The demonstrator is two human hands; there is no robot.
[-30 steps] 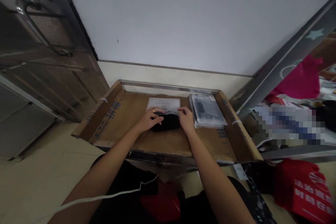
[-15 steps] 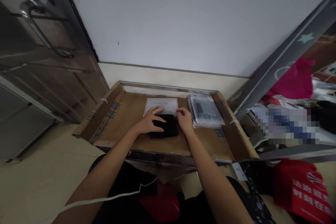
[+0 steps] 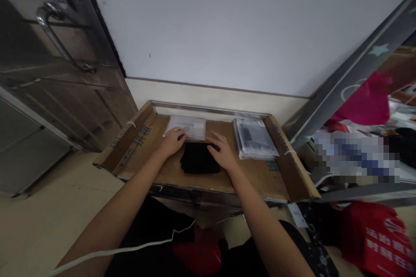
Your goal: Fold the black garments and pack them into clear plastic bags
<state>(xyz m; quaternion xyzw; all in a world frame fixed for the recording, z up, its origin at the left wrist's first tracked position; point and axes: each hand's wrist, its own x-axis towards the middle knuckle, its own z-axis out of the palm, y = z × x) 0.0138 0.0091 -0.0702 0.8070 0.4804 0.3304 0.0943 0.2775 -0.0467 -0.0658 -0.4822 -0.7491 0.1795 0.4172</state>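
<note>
A folded black cloth item (image 3: 199, 159) lies flat on the cardboard-lined tabletop in front of me. Just beyond it is a frosted plastic bag (image 3: 194, 127). My left hand (image 3: 172, 143), with a ring on one finger, has its fingers curled at the near left edge of this bag, off the cloth. Over the far right corner of the black cloth, my right hand (image 3: 223, 152) has its fingers spread and holds nothing visible. To its right rests a stack of similar plastic bags (image 3: 256, 137) with dark contents.
Raised cardboard sides (image 3: 294, 162) bound the work surface at left and right. A white wall (image 3: 211, 30) stands behind it. There is a metal door with a handle (image 3: 61, 47) at left and a red bag (image 3: 373, 238) at lower right. A white cable (image 3: 130, 247) crosses my lap.
The frosted bag has shifted left along with my left hand, which came off the black cloth. My right hand has opened and moved slightly left, over the cloth's corner.
</note>
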